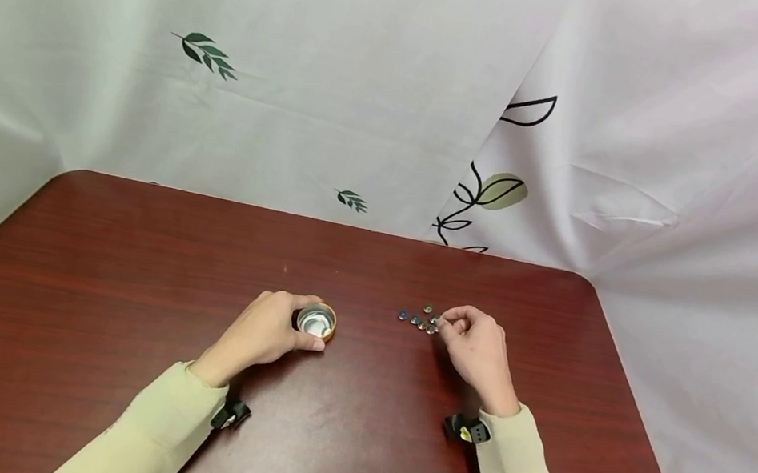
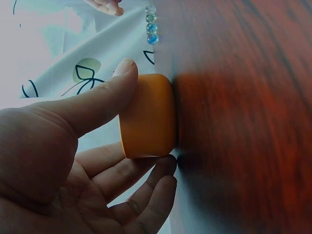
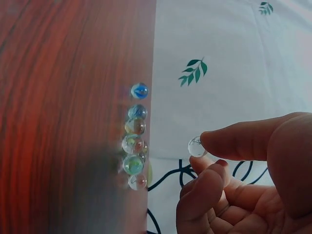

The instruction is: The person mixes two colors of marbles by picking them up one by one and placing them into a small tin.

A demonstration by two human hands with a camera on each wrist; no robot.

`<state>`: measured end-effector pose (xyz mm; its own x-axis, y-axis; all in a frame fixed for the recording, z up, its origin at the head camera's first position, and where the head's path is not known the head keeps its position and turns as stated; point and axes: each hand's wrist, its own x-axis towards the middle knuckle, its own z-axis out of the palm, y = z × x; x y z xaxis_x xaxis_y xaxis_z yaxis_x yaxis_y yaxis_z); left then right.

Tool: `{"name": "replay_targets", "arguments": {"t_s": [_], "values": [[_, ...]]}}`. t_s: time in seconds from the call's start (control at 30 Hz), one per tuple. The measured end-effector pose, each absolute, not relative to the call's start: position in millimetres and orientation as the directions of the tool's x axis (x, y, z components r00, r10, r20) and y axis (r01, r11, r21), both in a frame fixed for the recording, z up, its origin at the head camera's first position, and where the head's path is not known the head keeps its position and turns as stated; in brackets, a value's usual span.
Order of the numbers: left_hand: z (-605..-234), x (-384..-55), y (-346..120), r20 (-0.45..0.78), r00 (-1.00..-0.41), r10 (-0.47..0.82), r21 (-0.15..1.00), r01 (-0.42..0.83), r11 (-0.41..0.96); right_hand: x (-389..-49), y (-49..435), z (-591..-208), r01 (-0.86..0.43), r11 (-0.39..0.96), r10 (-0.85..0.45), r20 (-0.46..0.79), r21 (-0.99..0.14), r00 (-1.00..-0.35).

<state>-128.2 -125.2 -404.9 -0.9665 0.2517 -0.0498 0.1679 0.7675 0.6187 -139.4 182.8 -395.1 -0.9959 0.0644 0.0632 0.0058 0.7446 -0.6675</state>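
Note:
My left hand [image 1: 268,326] holds a small round tin [image 1: 316,321], orange outside and silvery inside, upright on the table. In the left wrist view its orange wall [image 2: 148,117] sits between thumb and fingers. Over to the right, my right hand [image 1: 477,349] pinches a clear glass marble [image 3: 197,146] between thumb and fingertip, raised off the tabletop. Close by, several glass marbles lie loosely grouped on the table, among them a blue one [image 3: 140,90] and a greenish one [image 3: 133,164]. The head view shows the inside of the tin with no marble visible.
The dark red wooden table [image 1: 336,441] has rounded far corners. A pale curtain with leaf prints [image 1: 345,62] hangs behind it and along the sides. Each wrist carries a small black device, such as the one on the right sleeve [image 1: 466,430].

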Motion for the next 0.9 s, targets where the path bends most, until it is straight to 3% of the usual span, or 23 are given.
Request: {"name": "replay_targets", "arguments": {"t_s": [0.9], "values": [[-404,-128,-126,-0.06,-0.968,0.244,0.604,0.16,0.781,-131,165,-389,-0.03,0.723,0.033,0.078,-0.69,-0.996]]}}
